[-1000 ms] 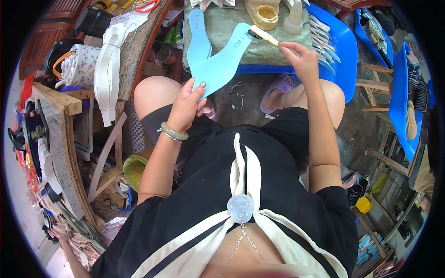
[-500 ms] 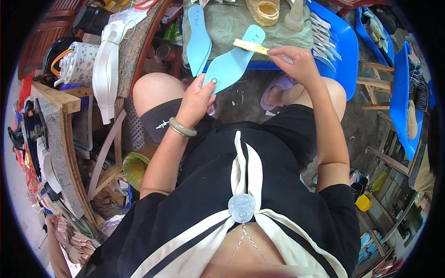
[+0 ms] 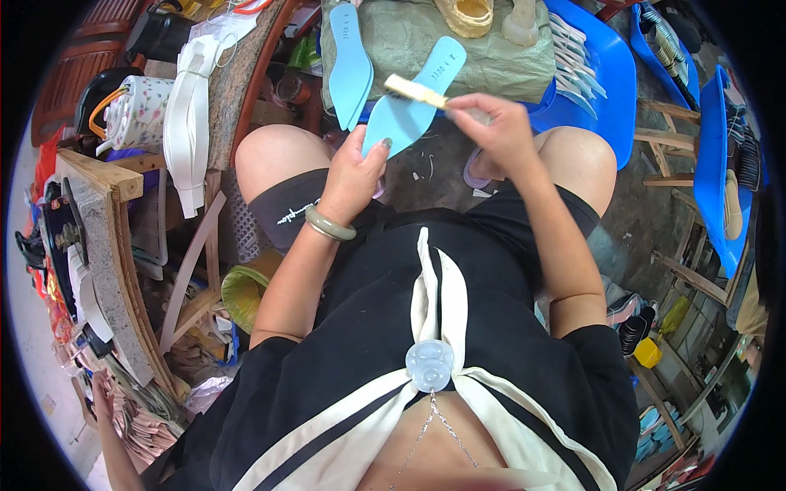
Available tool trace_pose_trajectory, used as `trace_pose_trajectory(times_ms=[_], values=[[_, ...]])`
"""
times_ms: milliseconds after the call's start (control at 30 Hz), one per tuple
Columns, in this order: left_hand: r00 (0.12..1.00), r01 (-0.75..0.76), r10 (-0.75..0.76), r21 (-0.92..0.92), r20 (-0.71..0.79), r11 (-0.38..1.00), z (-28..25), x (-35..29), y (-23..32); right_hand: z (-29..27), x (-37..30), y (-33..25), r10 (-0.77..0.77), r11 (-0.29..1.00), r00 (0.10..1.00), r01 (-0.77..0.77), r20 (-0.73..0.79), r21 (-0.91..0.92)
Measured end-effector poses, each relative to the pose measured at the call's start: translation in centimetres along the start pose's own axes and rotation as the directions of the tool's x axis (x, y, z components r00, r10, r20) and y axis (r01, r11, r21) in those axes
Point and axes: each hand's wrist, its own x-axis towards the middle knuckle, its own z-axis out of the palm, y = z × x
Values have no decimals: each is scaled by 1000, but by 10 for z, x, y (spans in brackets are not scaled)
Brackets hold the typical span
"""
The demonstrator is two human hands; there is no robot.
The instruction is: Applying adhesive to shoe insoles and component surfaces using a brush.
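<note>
1. The fingers [image 3: 377,150] of the left hand [image 3: 354,184] are clamped on the pointed near end of a flat pale-blue insole [image 3: 401,123], thumb on top.
2. The fingers of the right hand [image 3: 499,135] are closed together on one end of a slim pale-yellow-handled brush [image 3: 416,90].
3. The insole is held up over the near edge of a worktop draped in crinkled grey-green sheeting [image 3: 491,78], its broad part jutting beyond that edge.
4. The brush slants across the insole, its far end reaching the left margin; whether the bristles touch cannot be told.
5. Just left, overlapping pale-blue insoles [image 3: 348,61] lie with their pointed ends overhanging the worktop's near edge.
6. Along the right edge, curved white pieces [image 3: 571,53] line a blue plastic tray [image 3: 616,90], limiting space on that side.
7. At the far edge stands a hollow tan form [image 3: 467,18], well apart from the brush.
8. Below the held insole, open room lies between the knees, above dark flooring [image 3: 422,192] dotted with pale scraps.
</note>
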Motion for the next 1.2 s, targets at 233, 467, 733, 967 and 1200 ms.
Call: trace_pose_trajectory(times_ms=[233, 467, 733, 967, 1200], values=[[994, 78, -63, -174, 93, 982, -11, -21, 15, -45, 36, 39, -65, 981, 972, 19, -228, -195], [994, 79, -43, -403, 97, 912, -12, -13, 20, -34, 17, 41, -8, 978, 965, -47, -260, -204], [989, 122, -67, -458, 134, 881, -11, 0, 31, -76, 17, 10, -330, 923, 854, 202, -403, -328], [983, 137, -59, -485, 173, 864, -14, 6, 35, -86, 42, 13, -498, 799, 844, 357, -199, -484], [988, 144, -86, -541, 131, 829, -9, 14, 29, -25, -20, 16, -335, 917, 934, 292, -126, -272]])
